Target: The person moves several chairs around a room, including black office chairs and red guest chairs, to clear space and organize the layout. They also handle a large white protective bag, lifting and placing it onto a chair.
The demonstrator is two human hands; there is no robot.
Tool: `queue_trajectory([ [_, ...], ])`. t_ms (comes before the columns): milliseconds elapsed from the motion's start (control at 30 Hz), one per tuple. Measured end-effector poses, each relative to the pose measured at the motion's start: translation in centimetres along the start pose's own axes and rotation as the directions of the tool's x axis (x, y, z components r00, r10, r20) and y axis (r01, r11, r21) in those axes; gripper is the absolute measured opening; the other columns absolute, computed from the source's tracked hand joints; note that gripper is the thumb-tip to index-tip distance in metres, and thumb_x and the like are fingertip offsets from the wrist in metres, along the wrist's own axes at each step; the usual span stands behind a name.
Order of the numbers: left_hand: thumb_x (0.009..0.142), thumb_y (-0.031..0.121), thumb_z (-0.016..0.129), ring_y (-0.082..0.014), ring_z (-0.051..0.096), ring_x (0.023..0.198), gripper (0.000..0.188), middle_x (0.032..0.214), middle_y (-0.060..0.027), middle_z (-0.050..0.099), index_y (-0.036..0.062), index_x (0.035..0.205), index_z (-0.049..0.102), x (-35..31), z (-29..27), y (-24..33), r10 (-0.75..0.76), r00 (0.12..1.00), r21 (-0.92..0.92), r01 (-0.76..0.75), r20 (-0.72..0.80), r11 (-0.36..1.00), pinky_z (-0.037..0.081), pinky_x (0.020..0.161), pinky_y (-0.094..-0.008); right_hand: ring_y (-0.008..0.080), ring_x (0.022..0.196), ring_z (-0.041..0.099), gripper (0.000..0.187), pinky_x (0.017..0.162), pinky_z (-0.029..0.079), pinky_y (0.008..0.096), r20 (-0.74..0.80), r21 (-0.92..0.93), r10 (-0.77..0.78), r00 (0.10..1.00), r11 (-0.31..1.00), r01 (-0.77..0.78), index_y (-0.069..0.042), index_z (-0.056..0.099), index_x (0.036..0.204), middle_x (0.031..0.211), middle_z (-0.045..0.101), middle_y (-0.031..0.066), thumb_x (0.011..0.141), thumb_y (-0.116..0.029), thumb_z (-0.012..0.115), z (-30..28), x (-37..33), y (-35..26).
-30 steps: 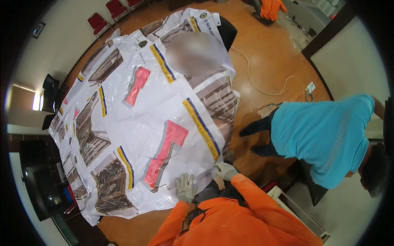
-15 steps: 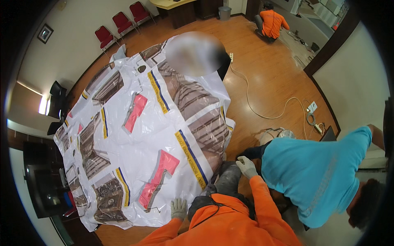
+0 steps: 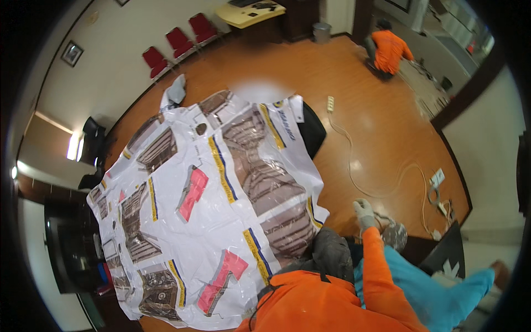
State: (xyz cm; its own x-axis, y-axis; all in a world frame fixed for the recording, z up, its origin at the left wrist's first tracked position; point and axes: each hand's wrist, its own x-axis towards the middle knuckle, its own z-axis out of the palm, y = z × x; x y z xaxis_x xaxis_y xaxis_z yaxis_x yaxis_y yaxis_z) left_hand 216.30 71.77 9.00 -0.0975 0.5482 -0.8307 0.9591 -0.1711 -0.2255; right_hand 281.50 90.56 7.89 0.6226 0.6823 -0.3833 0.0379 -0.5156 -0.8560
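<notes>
L hand's out of view, so can't tell its state; L arm likewise. R hand (image 3: 363, 214), in a grey glove, is held out over the wood floor (image 3: 298, 66), just past the sheet's R side; fingers too blurred/small to say if open or closed, & can't tell if it touches the roundish grey item (image 3: 394, 237) next to it (that one's hard to make out too). Big printed plastic sheet (image 3: 207, 227) lies spread out in front & L of the wearer, wrinkled; what's under it is hidden, btm edge partly cut off by the frame & the orange top (image 3: 315, 304). Blurry patch covers part of its far edge. Black item (image 3: 313, 130) at far R corner is part-covered, kind unclear. Co-worker in blue shirt (image 3: 442, 293) is mostly hidden behind the R sleeve (image 3: 383, 276), head not visible. Counts: 1 sheet w/ 2 large pink angular shapes; 3 red chairs (image 3: 180, 42) along the wall; 1 yellow-topped table (image 3: 243, 17), top end cut off; 1 grey bin (image 3: 321, 33); 1 crouching co-worker in orange (image 3: 390, 52) near the doorway, hands' work unclear.
</notes>
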Motion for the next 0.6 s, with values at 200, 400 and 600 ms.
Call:
queue_trajectory([
  [200, 0.089, 0.039, 0.06, -0.0349, 0.065, 0.081, 0.035, 0.092, -0.0121, 0.068, 0.0079, 0.103, 0.069, 8.6, -15.9, 8.4, -0.122, 0.572, -0.318, -0.255, -0.811, 0.913, 0.049, 0.072, -0.048, 0.0243, 0.098, 0.064, 0.053, 0.089, 0.05, 0.0349, 0.109, -0.371, -0.144, 0.984, 0.912, 0.175, 0.002, 0.061, 0.12, 0.107, 0.067, 0.0163, 0.084, -0.037, 0.069, 2.5, 12.7, -15.5],
  [400, 0.082, 0.042, 0.07, -0.0368, 0.052, 0.12, 0.07, 0.131, -0.0212, 0.056, 0.0018, 0.136, 0.049, 14.1, -54.5, 26.4, -0.155, 0.387, -0.352, -0.511, -0.909, 0.784, 0.04, 0.1, -0.0485, 0.032, 0.12, 0.055, 0.076, 0.101, 0.044, 0.0401, 0.298, -0.377, -0.396, 0.868, 0.787, 0.488, 0.0, 0.052, 0.132, 0.131, 0.055, 0.0227, 0.075, -0.042, 0.078, 11.2, 25.5, -26.9],
  [600, 0.072, 0.05, 0.076, -0.0368, 0.033, 0.138, 0.092, 0.15, -0.0202, 0.034, 0.0103, 0.146, 0.037, 22.9, -77.4, 41.8, -0.096, 0.377, -0.266, -0.431, -0.921, 0.862, 0.029, 0.111, -0.0544, 0.039, 0.114, 0.056, 0.099, 0.095, 0.047, 0.0486, 0.425, -0.486, -0.277, 0.862, 0.733, 0.475, -0.007, 0.033, 0.144, 0.121, 0.056, 0.023, 0.064, -0.041, 0.082, 18.1, 33.4, -31.1],
])
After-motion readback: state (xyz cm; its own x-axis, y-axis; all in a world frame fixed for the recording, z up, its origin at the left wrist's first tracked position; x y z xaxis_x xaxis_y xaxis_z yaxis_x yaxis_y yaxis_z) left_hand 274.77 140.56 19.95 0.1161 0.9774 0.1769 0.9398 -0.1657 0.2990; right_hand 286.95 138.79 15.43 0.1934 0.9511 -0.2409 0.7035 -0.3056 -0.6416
